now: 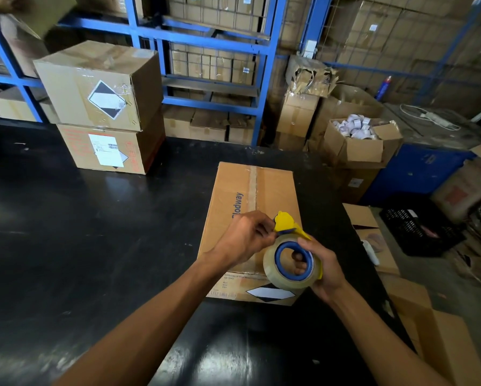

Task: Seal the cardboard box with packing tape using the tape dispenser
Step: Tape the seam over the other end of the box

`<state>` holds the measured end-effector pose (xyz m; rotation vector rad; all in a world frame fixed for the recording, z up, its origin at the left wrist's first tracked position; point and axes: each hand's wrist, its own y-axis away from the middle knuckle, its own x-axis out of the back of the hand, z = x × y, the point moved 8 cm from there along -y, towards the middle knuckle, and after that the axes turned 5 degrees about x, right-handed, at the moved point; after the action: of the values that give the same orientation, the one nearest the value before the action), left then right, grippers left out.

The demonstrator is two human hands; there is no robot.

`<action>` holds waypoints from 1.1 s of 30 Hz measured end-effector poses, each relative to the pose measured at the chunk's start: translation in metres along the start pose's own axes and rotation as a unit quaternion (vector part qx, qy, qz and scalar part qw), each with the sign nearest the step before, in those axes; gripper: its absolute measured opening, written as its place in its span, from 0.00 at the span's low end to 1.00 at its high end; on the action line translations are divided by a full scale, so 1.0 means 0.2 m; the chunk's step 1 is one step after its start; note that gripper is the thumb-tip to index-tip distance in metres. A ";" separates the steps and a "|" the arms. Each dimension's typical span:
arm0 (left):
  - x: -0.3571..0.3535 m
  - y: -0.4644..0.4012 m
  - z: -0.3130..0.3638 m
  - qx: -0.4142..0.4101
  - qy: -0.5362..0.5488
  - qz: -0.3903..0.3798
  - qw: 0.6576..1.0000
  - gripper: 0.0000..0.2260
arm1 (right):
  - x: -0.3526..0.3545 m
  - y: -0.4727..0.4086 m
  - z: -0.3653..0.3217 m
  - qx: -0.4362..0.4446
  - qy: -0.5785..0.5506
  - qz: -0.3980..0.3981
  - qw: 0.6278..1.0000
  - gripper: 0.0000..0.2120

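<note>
1. My right hand (321, 267) holds the tape dispenser (292, 254) above the near end of the cardboard box (250, 196); my fingers (299, 259) are curled through the blue ring at the middle of the clear tape roll.
2. My left hand (247, 235) is closed on the dispenser's yellow head, fingertips pinching at its near side; whether they hold the loose tape end I cannot tell.
3. The cardboard box lies flat on the black table (80, 232), near the table's right edge, its flaps shut and a strip of tape running along the top seam towards the far end.
4. Blue lettering runs along the box's left side and a black-and-white diamond label shows on its near face.
5. Two stacked boxes (103, 107) stand at the far edge of the table, well apart from the box, to the left.
6. Beyond the right edge, an open carton of white rolls (357, 135) sits off the table, in front of blue shelving (214, 32).
</note>
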<state>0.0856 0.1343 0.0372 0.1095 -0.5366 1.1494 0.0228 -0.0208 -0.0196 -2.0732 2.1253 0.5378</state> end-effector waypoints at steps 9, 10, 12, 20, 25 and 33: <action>0.04 0.02 0.05 -0.096 -0.126 -0.092 0.983 0.08 | 0.01 0.06 0.00 -0.015 0.057 -0.010 0.998 0.22; 0.05 0.02 0.06 -0.112 -0.142 -0.108 0.978 0.08 | 0.00 0.07 -0.01 -0.016 0.068 -0.016 0.997 0.20; 0.07 0.03 0.07 -0.140 -0.171 -0.125 0.967 0.08 | -0.02 0.09 -0.03 -0.010 0.100 -0.024 0.995 0.16; 0.03 0.11 -0.22 0.210 0.222 -0.108 0.946 0.06 | -0.08 0.12 -0.18 0.109 0.200 0.005 0.974 0.22; 0.11 0.11 -0.15 0.092 0.230 -0.058 0.967 0.06 | -0.09 0.13 -0.18 0.118 0.217 -0.002 0.969 0.21; 0.18 0.09 -0.15 0.110 0.274 0.058 0.954 0.10 | -0.07 0.12 -0.18 0.100 0.176 0.021 0.979 0.25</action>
<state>0.0902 0.1828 0.0244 -0.0522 0.0799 1.2875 0.0050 -0.0192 0.0232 -2.1399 2.2947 -0.0497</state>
